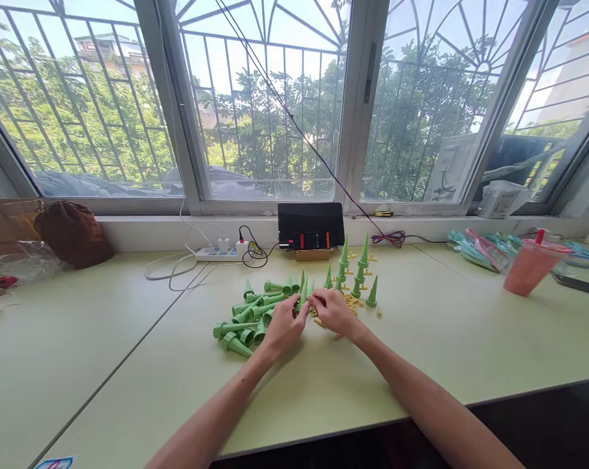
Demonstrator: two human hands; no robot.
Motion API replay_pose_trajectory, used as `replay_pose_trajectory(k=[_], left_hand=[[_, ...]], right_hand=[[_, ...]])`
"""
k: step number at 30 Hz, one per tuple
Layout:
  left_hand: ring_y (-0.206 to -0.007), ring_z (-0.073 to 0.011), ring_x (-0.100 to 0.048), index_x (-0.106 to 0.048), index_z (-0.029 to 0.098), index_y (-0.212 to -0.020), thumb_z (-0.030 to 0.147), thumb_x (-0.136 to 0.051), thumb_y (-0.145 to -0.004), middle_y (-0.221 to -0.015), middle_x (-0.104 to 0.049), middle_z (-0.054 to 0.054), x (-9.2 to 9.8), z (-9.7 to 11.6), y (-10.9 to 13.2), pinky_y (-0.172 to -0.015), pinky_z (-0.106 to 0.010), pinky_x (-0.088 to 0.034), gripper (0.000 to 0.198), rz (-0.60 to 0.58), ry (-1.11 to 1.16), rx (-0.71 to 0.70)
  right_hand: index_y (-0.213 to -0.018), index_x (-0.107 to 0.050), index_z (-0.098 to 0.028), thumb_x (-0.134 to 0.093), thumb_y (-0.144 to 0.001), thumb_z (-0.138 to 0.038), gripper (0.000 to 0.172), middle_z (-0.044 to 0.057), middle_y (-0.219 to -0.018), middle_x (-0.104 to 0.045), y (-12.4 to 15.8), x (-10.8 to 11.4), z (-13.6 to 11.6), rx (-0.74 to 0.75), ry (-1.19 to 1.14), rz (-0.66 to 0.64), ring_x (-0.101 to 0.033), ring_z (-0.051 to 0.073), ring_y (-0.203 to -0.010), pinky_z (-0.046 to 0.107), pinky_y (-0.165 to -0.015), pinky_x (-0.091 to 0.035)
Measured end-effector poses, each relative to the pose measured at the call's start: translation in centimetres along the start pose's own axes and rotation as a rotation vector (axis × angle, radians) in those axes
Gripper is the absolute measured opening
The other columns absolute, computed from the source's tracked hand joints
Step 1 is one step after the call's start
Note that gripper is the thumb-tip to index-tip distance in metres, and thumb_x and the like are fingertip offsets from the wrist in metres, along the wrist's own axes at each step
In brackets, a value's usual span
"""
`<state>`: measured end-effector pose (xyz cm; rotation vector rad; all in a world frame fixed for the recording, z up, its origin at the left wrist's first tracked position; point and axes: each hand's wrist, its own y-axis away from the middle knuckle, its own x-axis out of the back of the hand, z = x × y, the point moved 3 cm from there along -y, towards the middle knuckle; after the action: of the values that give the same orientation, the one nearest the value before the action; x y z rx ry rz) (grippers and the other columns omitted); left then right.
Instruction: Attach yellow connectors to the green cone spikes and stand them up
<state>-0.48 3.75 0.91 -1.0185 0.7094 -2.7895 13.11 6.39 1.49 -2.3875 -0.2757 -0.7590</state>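
My left hand (285, 324) is closed around a green plastic cone spike (303, 290), which points upward. Beside it, my right hand (334, 311) has its fingers pinched together against the spike; whatever lies between them is too small to make out. Left of my hands lies a loose pile of green spikes (250, 311) with ribbed caps. Behind and right of my right hand, several spikes stand upright in stacks (360, 270), with small yellow pieces sticking out of their sides. More small yellow pieces (354, 303) are heaped next to my right hand, partly hidden by it.
A tablet (310, 218) and a phone (314, 240) lean by the windowsill. Left of them lies a power strip (226, 253) with cables. A pink cup with a straw (533, 266) and packaged items (477, 249) are at right. A brown bag (72, 233) sits far left.
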Motion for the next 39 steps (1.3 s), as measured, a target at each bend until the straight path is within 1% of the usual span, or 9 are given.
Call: replay_pose_trajectory(k=[8,12,16,19,21,27,32,39], left_hand=[[-0.048,-0.0104,-0.039,-0.048,0.018,-0.068,0.035,-0.046,-0.087,-0.056,-0.046,0.004,-0.1,-0.2,0.0,-0.052,-0.024,-0.027,0.026,-0.002,-0.01,0.002],[-0.049,-0.0108,-0.041,-0.05,0.018,-0.069,0.035,-0.046,-0.087,-0.057,-0.047,0.004,-0.1,-0.3,0.0,-0.052,-0.024,-0.027,0.025,-0.005,-0.028,-0.005],[-0.052,-0.0116,-0.045,-0.056,0.017,-0.08,0.036,-0.047,-0.088,-0.064,-0.054,0.001,-0.2,-0.4,0.0,-0.053,-0.024,-0.03,0.023,0.001,-0.039,-0.006],[-0.054,-0.0121,-0.048,-0.059,0.015,-0.092,0.038,-0.047,-0.088,-0.071,-0.059,-0.001,-0.3,-0.6,0.0,-0.054,-0.024,-0.032,0.026,-0.006,-0.037,0.011],[-0.054,-0.0121,-0.048,-0.06,0.014,-0.097,0.038,-0.048,-0.088,-0.074,-0.06,-0.003,-0.3,-0.7,0.0,-0.054,-0.024,-0.033,0.028,-0.012,-0.036,0.016],[-0.055,-0.0112,-0.05,-0.061,0.014,-0.102,0.037,-0.05,-0.087,-0.083,-0.063,-0.005,-0.4,-1.0,-0.1,-0.055,-0.025,-0.037,0.03,-0.009,-0.028,0.006],[-0.055,-0.0108,-0.052,-0.061,0.014,-0.105,0.036,-0.053,-0.085,-0.095,-0.066,-0.009,-0.4,-1.2,-0.1,-0.056,-0.025,-0.041,0.03,0.002,-0.02,-0.009],[-0.056,-0.0108,-0.053,-0.059,0.013,-0.109,0.036,-0.054,-0.085,-0.103,-0.066,-0.011,-0.5,-1.4,-0.2,-0.058,-0.026,-0.044,0.034,-0.001,-0.002,0.015]], right_hand=[[-0.059,-0.039,-0.018,-0.043,-0.089,-0.026,0.031,-0.003,-0.053,-0.04,0.1,0.2,-0.2,0.014,-0.039,-0.011,-0.033,0.011,-0.053,0.024,-0.052,-0.023],[-0.059,-0.038,-0.018,-0.044,-0.089,-0.025,0.031,-0.003,-0.053,-0.039,0.1,0.2,-0.2,0.026,-0.028,-0.004,-0.033,0.01,-0.053,0.024,-0.052,-0.023],[-0.06,-0.041,-0.018,-0.044,-0.089,-0.025,0.03,-0.003,-0.054,-0.041,0.1,0.1,-0.1,0.021,-0.016,0.008,-0.034,0.01,-0.053,0.023,-0.052,-0.024],[-0.061,-0.042,-0.018,-0.044,-0.089,-0.025,0.029,-0.003,-0.055,-0.043,0.1,0.1,0.0,0.021,-0.002,0.013,-0.036,0.01,-0.054,0.023,-0.052,-0.025],[-0.061,-0.042,-0.018,-0.045,-0.089,-0.025,0.029,-0.003,-0.054,-0.043,0.1,0.0,0.0,0.019,0.008,0.014,-0.036,0.01,-0.053,0.022,-0.052,-0.025],[-0.062,-0.044,-0.018,-0.044,-0.089,-0.025,0.028,-0.003,-0.054,-0.042,0.1,-0.1,0.2,0.012,0.022,-0.003,-0.035,0.01,-0.053,0.023,-0.052,-0.024],[-0.061,-0.041,-0.018,-0.043,-0.089,-0.025,0.029,-0.003,-0.054,-0.042,0.1,-0.1,0.3,0.007,0.021,0.003,-0.035,0.01,-0.053,0.024,-0.052,-0.024],[-0.063,-0.038,-0.019,-0.041,-0.09,-0.025,0.028,-0.002,-0.056,-0.044,0.0,-0.2,0.2,-0.004,0.031,0.003,-0.037,0.011,-0.054,0.023,-0.053,-0.025]])
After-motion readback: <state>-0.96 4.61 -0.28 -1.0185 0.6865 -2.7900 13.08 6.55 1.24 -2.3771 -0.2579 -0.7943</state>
